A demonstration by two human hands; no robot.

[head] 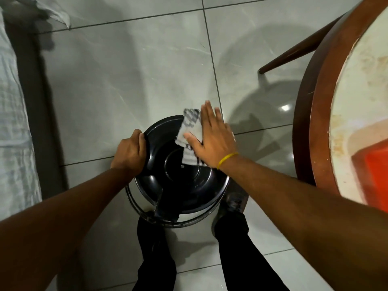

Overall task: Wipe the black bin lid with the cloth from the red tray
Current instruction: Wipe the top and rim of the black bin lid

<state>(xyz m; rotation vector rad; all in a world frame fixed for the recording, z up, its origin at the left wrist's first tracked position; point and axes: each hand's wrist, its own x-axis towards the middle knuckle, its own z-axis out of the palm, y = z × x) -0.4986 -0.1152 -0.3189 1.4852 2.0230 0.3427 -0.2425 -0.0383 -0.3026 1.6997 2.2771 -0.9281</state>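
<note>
A round black bin lid (180,181) sits on its bin on the tiled floor, right below me. My left hand (130,152) grips the lid's left rim, fingers curled over the edge. My right hand (212,135) lies flat, palm down, pressing a grey and white striped cloth (190,127) onto the lid's far right part. Part of the cloth sticks out past my fingertips and under my palm. The red tray (373,171) rests on the round table at the right edge.
A round table (310,127) with a dark wooden rim stands close on the right, one leg (294,53) slanting over the floor. A pale fabric-covered surface (12,101) runs along the left. My legs and shoes stand just behind the bin.
</note>
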